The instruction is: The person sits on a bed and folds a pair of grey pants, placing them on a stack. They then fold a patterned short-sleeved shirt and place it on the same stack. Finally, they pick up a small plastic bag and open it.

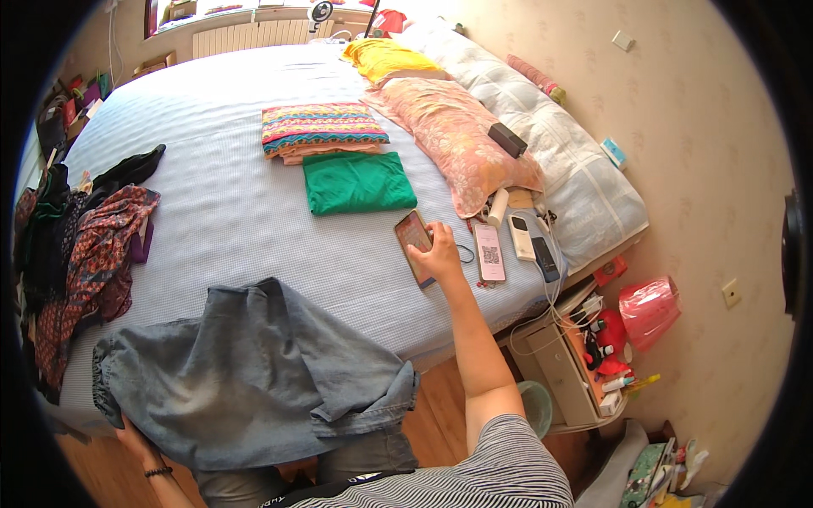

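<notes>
A phone (410, 235) with a lit screen is in my right hand (438, 252), its fingers closed on the right edge, above the near right part of the bed. My left hand (135, 440) is low at the left, closed on the corner of a faded blue-grey denim garment (229, 381); the garment partly hides its fingers. The denim spreads rumpled over the bed's near edge and in front of my legs. Beyond the phone lie a folded green cloth (359, 183) and a folded striped, multicoloured cloth (322, 127).
Right of the phone lie a pink-screened phone (489, 251), a white device (521, 239), a dark phone (545, 258) and cables. A floral pillow (461, 144) lies beyond. Dark and patterned clothes (102, 245) pile at left. A cluttered nightstand (559, 372) stands at right.
</notes>
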`<state>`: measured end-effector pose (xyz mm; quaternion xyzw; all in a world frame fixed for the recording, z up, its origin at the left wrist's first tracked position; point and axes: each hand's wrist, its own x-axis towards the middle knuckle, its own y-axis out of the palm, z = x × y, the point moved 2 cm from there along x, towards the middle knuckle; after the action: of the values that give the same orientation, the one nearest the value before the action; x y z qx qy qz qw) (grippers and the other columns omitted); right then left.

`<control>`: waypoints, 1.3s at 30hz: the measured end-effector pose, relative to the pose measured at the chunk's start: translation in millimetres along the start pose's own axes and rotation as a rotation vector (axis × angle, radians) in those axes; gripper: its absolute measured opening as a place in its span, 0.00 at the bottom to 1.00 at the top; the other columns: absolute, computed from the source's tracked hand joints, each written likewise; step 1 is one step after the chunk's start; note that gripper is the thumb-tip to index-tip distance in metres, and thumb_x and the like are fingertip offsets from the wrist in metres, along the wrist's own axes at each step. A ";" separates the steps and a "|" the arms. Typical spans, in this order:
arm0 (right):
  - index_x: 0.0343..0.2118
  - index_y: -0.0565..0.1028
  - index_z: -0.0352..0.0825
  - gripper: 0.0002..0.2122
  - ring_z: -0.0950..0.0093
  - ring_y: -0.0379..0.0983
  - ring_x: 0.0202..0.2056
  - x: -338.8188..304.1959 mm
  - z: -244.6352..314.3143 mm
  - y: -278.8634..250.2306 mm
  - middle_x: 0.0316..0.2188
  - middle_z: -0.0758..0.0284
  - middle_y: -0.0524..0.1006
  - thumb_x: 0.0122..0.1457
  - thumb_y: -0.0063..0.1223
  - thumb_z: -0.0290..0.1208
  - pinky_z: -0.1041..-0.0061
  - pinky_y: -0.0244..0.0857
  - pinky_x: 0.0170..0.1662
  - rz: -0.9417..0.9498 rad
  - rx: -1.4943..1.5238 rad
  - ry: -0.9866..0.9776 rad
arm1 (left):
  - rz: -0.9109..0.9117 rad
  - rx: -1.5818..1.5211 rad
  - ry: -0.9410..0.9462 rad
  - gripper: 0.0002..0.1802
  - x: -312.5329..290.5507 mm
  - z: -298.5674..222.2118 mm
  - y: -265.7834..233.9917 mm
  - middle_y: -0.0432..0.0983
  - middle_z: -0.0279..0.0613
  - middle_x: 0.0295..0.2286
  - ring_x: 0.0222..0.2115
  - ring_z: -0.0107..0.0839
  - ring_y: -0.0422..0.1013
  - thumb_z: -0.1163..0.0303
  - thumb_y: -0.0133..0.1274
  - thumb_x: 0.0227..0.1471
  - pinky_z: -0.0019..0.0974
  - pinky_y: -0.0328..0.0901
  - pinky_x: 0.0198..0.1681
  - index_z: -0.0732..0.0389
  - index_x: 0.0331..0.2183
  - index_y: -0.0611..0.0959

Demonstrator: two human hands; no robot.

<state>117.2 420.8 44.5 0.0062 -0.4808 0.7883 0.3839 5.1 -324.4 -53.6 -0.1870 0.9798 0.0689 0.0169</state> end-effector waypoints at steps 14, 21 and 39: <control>0.40 0.67 0.33 0.25 0.56 0.69 0.41 -3.1 7.8 -2.3 0.38 0.56 0.68 0.41 0.64 0.39 0.62 0.67 0.44 -0.016 -0.056 0.001 | -0.022 0.016 -0.053 0.23 -17.0 -20.1 17.5 0.70 0.42 0.48 0.45 0.34 0.69 0.64 0.46 0.60 0.34 0.63 0.49 0.69 0.51 0.71; 0.40 0.67 0.33 0.24 0.56 0.70 0.39 -3.9 7.8 -0.3 0.38 0.56 0.68 0.42 0.64 0.39 0.62 0.67 0.43 -0.058 -0.068 -0.018 | -0.021 -0.014 -0.037 0.22 -11.9 -13.5 12.2 0.70 0.42 0.48 0.44 0.35 0.69 0.64 0.46 0.59 0.35 0.63 0.48 0.69 0.50 0.72; 0.41 0.67 0.32 0.24 0.55 0.69 0.40 -4.9 13.2 2.5 0.38 0.54 0.68 0.43 0.63 0.37 0.61 0.67 0.43 -0.063 -0.084 -0.013 | 0.008 -0.061 -0.001 0.21 -3.8 -4.1 9.0 0.71 0.41 0.46 0.43 0.32 0.68 0.65 0.47 0.59 0.34 0.62 0.48 0.69 0.49 0.73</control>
<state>114.5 407.2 47.8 0.0106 -0.5154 0.7550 0.4052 5.3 -315.3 -48.1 -0.1834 0.9780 0.0991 0.0111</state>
